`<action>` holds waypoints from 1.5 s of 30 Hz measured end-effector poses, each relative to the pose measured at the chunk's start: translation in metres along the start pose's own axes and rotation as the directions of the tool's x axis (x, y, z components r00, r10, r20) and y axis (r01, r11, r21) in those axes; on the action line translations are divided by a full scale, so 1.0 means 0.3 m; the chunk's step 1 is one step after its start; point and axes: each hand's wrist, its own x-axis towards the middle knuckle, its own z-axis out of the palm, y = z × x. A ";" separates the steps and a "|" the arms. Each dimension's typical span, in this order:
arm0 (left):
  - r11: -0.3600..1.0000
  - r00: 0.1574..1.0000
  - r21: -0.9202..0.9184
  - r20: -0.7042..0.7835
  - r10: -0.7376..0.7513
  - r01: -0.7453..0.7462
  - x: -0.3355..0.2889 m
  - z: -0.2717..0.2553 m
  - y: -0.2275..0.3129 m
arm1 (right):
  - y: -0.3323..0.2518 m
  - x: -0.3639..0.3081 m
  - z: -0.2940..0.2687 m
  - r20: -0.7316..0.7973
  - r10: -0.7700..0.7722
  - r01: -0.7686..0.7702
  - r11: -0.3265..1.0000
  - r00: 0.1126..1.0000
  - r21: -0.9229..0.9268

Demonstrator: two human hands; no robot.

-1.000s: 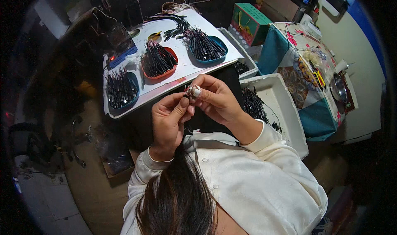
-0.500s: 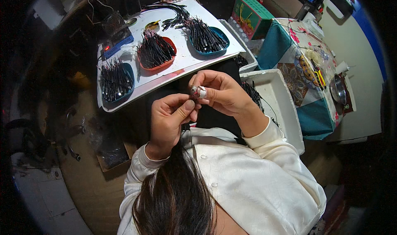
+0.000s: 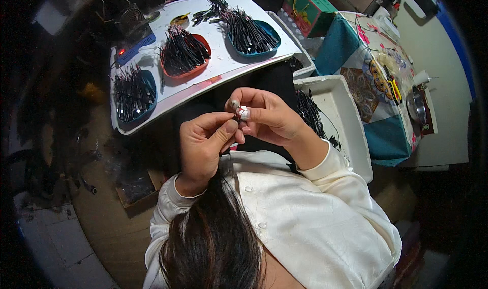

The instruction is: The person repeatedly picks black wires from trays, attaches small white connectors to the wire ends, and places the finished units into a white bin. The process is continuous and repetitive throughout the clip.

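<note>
My left hand (image 3: 207,141) and my right hand (image 3: 267,116) meet in front of my chest. Thumb and forefinger of the left pinch a thin cable with red wire ends (image 3: 237,115), largely hidden by the fingers. The right fingers close on the same small wire ends from the other side. White tape wraps the right thumb tip. Beyond the hands, black cables lie bundled in a red tray (image 3: 207,64), a blue tray (image 3: 277,40) and another blue tray (image 3: 151,83).
These trays stand on a white table (image 3: 216,71). At the right is a white foam box (image 3: 356,113) with black cables inside. A cloth-covered table (image 3: 389,141) holds yellow-handled pliers (image 3: 393,88) and a metal bowl (image 3: 418,107). A green carton (image 3: 316,6) stands behind.
The view has shifted slightly, so the table and trays sit a little higher and further left. Both hands keep their pinch, with the fingers slightly shifted.
</note>
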 end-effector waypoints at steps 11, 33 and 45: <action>0.989 0.989 0.010 -0.006 -0.148 0.148 0.021 -0.004 -0.014 | -0.003 0.008 -0.066 -0.019 0.103 -0.102 0.993 0.995 0.052; 0.959 0.980 0.210 0.018 -0.196 0.188 0.025 -0.020 -0.016 | -0.018 -0.047 -0.005 0.052 -0.427 0.093 0.076 0.903 -0.993; 0.883 0.883 -0.071 0.116 -0.455 0.465 0.059 -0.056 0.002 | -0.118 -0.086 -0.027 0.433 -0.313 0.324 -0.343 0.846 -0.882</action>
